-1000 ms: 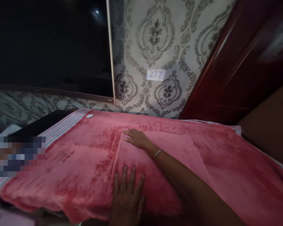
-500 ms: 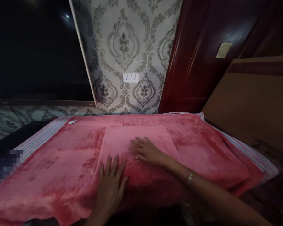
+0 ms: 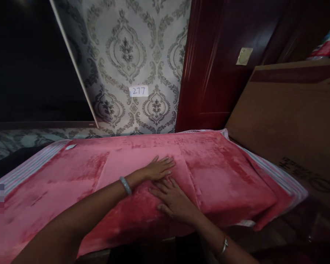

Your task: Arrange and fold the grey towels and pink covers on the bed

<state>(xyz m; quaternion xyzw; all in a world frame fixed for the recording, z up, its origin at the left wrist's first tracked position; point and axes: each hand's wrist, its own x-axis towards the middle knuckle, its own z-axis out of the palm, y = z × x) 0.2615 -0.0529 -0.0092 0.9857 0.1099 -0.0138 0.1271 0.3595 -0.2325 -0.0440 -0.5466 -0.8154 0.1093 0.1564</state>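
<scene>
A pink plush cloth with striped side borders is spread over the surface before me. In its middle is a lighter pink rectangle; I cannot tell if this is a separate folded piece or smoothed pile. My left hand, below a wrist with a pale bangle, lies flat on that rectangle, fingers pointing right. Just nearer to me, my right hand rests palm down, fingers spread, its tips close to the left hand. A thin silver bracelet is on the right wrist. Neither hand holds anything.
Behind the cloth stands a patterned wall with a paper label reading 277. A large dark screen is at the left. A dark red door panel and a big cardboard box are at the right, with a bottle above the box.
My left hand has moved right and away from me, onto the rectangle beside the right hand. The right hand has come slightly nearer to me. The view has turned a little to the right.
</scene>
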